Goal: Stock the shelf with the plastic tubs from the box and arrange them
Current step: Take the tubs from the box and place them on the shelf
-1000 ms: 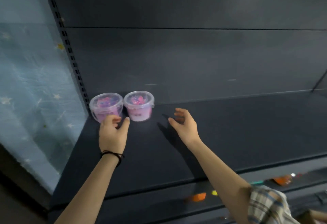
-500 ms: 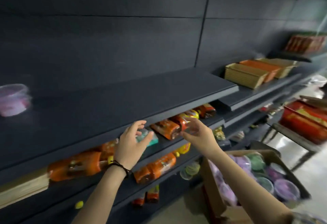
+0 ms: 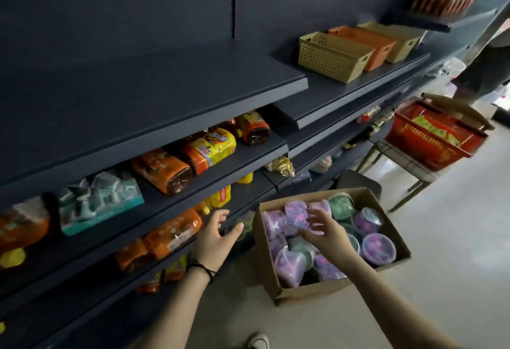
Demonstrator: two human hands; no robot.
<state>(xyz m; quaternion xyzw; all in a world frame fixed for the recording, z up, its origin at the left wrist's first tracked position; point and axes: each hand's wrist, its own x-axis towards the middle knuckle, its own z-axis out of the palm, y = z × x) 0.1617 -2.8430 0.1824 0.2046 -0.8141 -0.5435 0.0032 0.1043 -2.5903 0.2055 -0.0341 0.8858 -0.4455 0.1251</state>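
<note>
A cardboard box (image 3: 325, 292) stands on the floor at the foot of the shelving, filled with several clear plastic tubs (image 3: 378, 249) holding purple or green contents. My right hand (image 3: 324, 231) hovers over the purple tubs at the box's left side, fingers spread, holding nothing. My left hand (image 3: 218, 238), with a black band on the wrist, is open just left of the box in front of the lower shelves. The dark top shelf (image 3: 138, 100) is bare in this view; the two tubs placed on it earlier are out of frame.
Lower shelves (image 3: 209, 183) hold orange and yellow snack bags and a teal pack. Yellow and orange baskets (image 3: 334, 56) sit on the shelf to the right. A red shopping basket (image 3: 433, 139) rests on a stool further right. My shoe (image 3: 258, 341) is on the pale floor.
My view swung right and down from the two tubs on the top shelf to the box on the floor. Both hands dropped from the shelf; the right one now reaches over the box.
</note>
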